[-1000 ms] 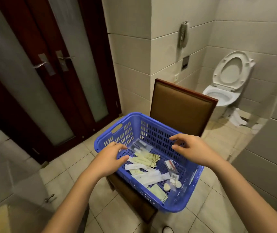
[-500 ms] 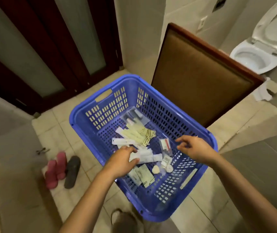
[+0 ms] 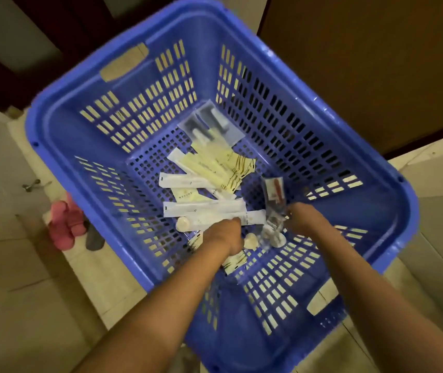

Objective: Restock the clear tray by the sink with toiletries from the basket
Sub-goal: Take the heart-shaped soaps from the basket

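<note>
A blue plastic basket (image 3: 61, 122) fills the head view. On its floor lie long white sachets (image 3: 188, 181), pale yellow packets (image 3: 215, 164) and clear packets with dark items (image 3: 209, 125) at the far side. My left hand (image 3: 221, 235) is down on a long white sachet (image 3: 254, 218), fingers curled under and hidden. My right hand (image 3: 305, 219) pinches a clear packet with a red item (image 3: 275, 193), which stands tilted upright. Small round white items (image 3: 251, 240) lie between my hands. The clear tray and sink are out of view.
A brown padded chair back (image 3: 363, 63) rises behind the basket at the upper right. Pink slippers (image 3: 64, 224) and a dark slipper (image 3: 95, 239) lie on the tiled floor at the left, near a small metal door stop (image 3: 30, 185). Dark doors stand at the upper left.
The view has tipped down and closer, so the basket fills it. Both hands have gone deeper in; the right hand has taken hold of the clear packet and tilted it up.
</note>
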